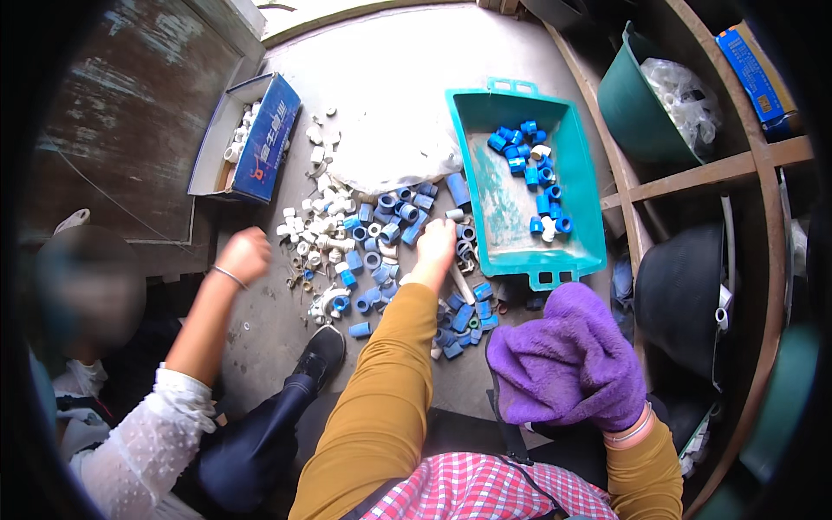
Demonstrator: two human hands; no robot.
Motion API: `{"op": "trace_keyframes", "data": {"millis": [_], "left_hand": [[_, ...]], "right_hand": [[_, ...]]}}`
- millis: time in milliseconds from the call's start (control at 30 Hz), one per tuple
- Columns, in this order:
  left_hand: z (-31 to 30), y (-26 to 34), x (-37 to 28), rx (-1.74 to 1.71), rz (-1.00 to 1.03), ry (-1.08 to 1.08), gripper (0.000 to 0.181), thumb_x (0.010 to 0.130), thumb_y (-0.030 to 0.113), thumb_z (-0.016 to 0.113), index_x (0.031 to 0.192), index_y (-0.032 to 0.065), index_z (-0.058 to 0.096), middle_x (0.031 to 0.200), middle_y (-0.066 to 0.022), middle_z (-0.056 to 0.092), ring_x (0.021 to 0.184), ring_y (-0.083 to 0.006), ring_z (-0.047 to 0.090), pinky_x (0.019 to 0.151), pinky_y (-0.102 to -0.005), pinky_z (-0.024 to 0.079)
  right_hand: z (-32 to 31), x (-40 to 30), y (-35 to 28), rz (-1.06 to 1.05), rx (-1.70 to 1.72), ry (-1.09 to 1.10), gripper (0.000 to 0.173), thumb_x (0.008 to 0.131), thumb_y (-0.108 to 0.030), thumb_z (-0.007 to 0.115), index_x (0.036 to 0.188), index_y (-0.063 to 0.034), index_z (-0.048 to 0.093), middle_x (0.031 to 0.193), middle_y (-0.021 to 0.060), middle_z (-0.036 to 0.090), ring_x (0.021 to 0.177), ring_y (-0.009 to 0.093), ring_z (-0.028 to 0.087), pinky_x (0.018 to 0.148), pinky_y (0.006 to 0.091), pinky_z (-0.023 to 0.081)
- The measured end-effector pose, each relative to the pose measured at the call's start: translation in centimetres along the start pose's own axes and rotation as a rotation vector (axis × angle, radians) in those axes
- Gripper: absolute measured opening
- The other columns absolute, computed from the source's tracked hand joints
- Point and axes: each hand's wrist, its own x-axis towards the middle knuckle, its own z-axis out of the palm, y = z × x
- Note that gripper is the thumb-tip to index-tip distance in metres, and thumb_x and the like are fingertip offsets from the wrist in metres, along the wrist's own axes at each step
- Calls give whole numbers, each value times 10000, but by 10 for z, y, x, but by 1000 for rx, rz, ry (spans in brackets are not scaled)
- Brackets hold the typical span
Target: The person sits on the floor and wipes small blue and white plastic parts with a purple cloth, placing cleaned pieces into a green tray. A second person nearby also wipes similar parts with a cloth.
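Note:
My left hand reaches down over the right part of a pile of blue pipe fittings on the floor; its fingertips are near a small grey-blue fitting, and whether they grip anything cannot be told. A purple cloth covers my right hand, so its fingers are hidden. Beyond the cloth lies a green plastic tray holding several blue fittings and a few white ones. White pipe fittings are heaped left of the blue pile.
At the left a co-worker's hand is raised beside the pile, with a dark shoe below. A blue cardboard box holds white fittings. Wooden shelving with a green bucket and a black tub stands at the right. A white bag lies behind the pile.

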Motion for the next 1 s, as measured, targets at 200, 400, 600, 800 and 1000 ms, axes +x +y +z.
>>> {"op": "trace_keyframes", "data": {"millis": [200, 400, 600, 800, 1000], "left_hand": [[16, -17, -3, -84, -123, 28, 259, 759, 154, 579, 973, 35, 496, 1005, -171, 545, 832, -340, 574, 657, -383, 506], [-78, 19, -17, -1865, -440, 249, 378, 717, 78, 698, 1049, 6, 532, 800, -44, 590, 645, -109, 572, 565, -241, 502], [-243, 135, -92, -1630, 220, 184, 267, 739, 34, 651, 1003, 35, 606, 873, -30, 626, 714, -115, 584, 693, -242, 485], [-281, 205, -159, -177, 819, 583, 415, 479, 35, 707, 885, 93, 643, 834, -47, 626, 763, -208, 586, 696, -288, 480], [-245, 190, -166, -901, 501, 377, 393, 668, 14, 693, 1047, 64, 601, 842, -19, 598, 787, -109, 566, 731, -252, 461]], "right_hand": [[1, 0, -10, -144, -171, -25, 428, 650, -149, 716, 1022, -11, 555, 1036, 166, 496, 977, 344, 509, 863, 357, 426], [-9, -4, -27, -225, -158, 166, 336, 595, -93, 728, 884, -27, 570, 869, 117, 518, 838, 290, 518, 757, 330, 437], [-26, -9, -22, -467, -377, 271, 324, 558, -139, 723, 810, -44, 542, 775, 121, 514, 804, 313, 489, 746, 372, 410], [-20, -29, -10, -421, -296, 482, 544, 585, -308, 733, 1000, -44, 500, 960, 158, 506, 947, 321, 480, 831, 408, 380], [-11, -20, 4, -459, -277, 578, 423, 639, -304, 684, 954, -63, 539, 895, 170, 534, 839, 332, 518, 769, 401, 412]]}}
